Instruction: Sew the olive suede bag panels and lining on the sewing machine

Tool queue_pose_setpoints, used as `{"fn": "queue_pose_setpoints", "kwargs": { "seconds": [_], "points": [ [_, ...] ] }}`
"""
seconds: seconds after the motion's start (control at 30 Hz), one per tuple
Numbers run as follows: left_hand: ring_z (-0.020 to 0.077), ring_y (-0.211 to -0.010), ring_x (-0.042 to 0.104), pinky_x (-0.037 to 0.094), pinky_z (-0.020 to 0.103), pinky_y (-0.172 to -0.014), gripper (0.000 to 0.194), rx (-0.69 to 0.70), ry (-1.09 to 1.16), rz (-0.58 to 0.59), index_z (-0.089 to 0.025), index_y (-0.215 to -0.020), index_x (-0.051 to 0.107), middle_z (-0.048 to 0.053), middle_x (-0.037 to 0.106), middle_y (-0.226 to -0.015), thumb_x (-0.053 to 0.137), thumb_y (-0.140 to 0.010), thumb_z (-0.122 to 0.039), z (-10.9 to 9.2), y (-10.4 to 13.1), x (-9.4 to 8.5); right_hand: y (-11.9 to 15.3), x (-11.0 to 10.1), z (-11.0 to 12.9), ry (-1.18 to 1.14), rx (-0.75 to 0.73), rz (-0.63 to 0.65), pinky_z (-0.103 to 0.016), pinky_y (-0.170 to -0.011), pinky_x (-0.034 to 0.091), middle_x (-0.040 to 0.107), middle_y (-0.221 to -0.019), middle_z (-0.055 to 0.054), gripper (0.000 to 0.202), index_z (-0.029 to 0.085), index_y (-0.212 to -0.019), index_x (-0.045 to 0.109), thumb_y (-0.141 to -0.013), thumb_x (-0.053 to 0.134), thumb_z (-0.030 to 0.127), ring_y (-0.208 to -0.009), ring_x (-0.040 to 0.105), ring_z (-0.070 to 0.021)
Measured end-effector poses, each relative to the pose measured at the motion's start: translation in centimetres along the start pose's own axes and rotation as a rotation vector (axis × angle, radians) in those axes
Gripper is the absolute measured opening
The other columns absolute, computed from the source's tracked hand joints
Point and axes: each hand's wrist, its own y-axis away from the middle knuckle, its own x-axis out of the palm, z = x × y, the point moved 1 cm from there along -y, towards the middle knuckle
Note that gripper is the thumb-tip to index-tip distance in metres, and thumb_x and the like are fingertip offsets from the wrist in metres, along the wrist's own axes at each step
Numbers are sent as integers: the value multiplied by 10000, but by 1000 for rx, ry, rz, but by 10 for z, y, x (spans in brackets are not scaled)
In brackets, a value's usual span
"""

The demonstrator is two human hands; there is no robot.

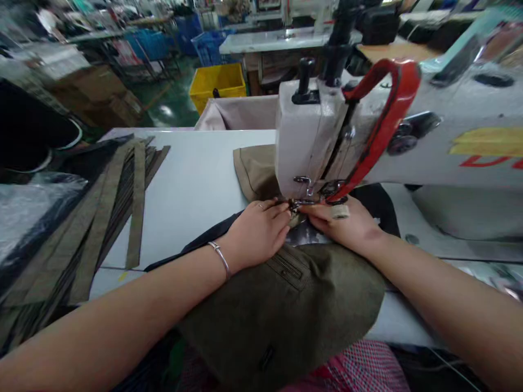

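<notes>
An olive-brown fabric piece (281, 316) with a zipper hangs over the table's front edge, its upper part under the needle area of a white sewing machine (300, 136). My left hand (259, 231), a bracelet at its wrist, lies on the fabric just left of the presser foot (295, 204), fingers close together and pressing down. On the right side of the foot, my right hand (339, 220) has its fingertips at the fabric edge; its other fingers are partly hidden behind the machine parts. Black fabric (378, 209) shows beyond that hand.
Long brown fabric strips (139, 207) lie piled at the left of the white table (183, 179). A red curved guard (392, 114) arches beside the machine head. Behind the table stand a yellow bin (218, 81), cardboard boxes (90, 92) and another worktable (269, 42).
</notes>
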Motion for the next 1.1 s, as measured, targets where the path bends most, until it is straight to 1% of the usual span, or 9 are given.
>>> {"fn": "queue_pose_setpoints", "kwargs": {
  "seconds": [0.43,0.6,0.7,0.77,0.83,0.87,0.93,1.0,1.1],
  "points": [
    [254,-1260,512,438,439,-1038,360,-1,-3,-21,-121,-1248,549,119,597,-1299,389,-987,-310,2,-1,0,2,2,0,-22,96,90,-347,-865,488,728,-1017,-62,274,225,-1086,722,-912,511,206,-965,646,-223],
    [258,-1267,505,420,452,-1059,362,-15,26,-17,-115,-1237,559,127,590,-1308,372,-991,-306,2,-4,5,-2,5,-5,-32,133,153,-354,-857,503,733,-991,-69,273,210,-1069,729,-915,503,213,-946,657,-230],
    [256,-1304,472,382,451,-1105,378,-20,81,6,-111,-1278,531,133,562,-1347,426,-976,-314,-1,-2,-2,-3,-6,-12,-103,178,224,-365,-866,515,725,-1033,-75,262,215,-1069,726,-917,513,228,-980,657,-236],
    [228,-1321,456,363,405,-1133,411,39,154,32,-126,-1320,500,121,532,-1388,473,-964,-329,2,6,-15,1,-23,-6,-180,188,273,-382,-881,525,709,-1095,-70,271,228,-1114,704,-924,511,240,-1007,653,-236],
    [175,-1323,452,360,340,-1139,394,59,219,19,-161,-1338,487,86,521,-1406,443,-979,-318,15,23,-32,14,-45,15,-252,159,252,-400,-935,517,668,-1200,-51,308,247,-1192,658,-943,477,251,-1088,625,-230],
    [151,-1312,459,362,320,-1137,369,2,211,-20,-178,-1330,494,67,532,-1396,401,-994,-297,28,35,-40,22,-55,29,-261,185,193,-402,-974,504,631,-1268,-25,326,275,-1236,626,-949,471,274,-1149,596,-221],
    [135,-1292,472,360,322,-1137,355,-266,63,-118,-196,-1309,509,48,561,-1362,338,-1003,-247,64,68,-53,42,-68,64,-277,178,114,-404,-1009,493,530,-1398,-5,405,291,-1347,531,-946,472,297,-1241,535,-223],
    [181,-1322,446,332,386,-1156,377,-592,-202,-115,-188,-1332,488,72,535,-1388,401,-967,-224,107,108,-60,57,-70,98,-267,44,59,-388,-945,535,491,-1437,-11,472,263,-1388,490,-923,502,337,-1260,517,-237],
    [344,-1386,350,319,572,-1112,444,-748,-313,-68,-97,-1307,509,194,479,-1415,466,-865,-109,156,157,-60,62,-63,133,-196,-36,19,-430,-895,547,545,-1386,-40,538,218,-1367,514,-882,557,447,-1201,558,-268]
  ]
}}
